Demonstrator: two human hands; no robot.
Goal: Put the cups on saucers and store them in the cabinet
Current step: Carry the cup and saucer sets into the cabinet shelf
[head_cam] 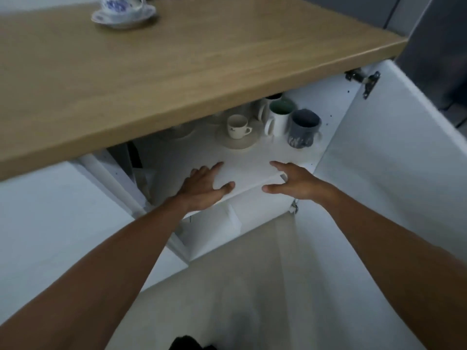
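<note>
A small white cup stands on a pale saucer on the white cabinet shelf under the counter. On the wooden countertop, far back left, a blue-flowered cup sits on its matching saucer. My left hand hovers over the shelf's front edge, fingers spread, holding nothing. My right hand is beside it to the right, also spread and empty. Both hands are a little in front of the white cup and saucer.
Behind and right of the white cup stand a white mug with a green inside and a dark blue mug. More pale dishes sit in shadow at the shelf's back left. The cabinet door hangs open on the right.
</note>
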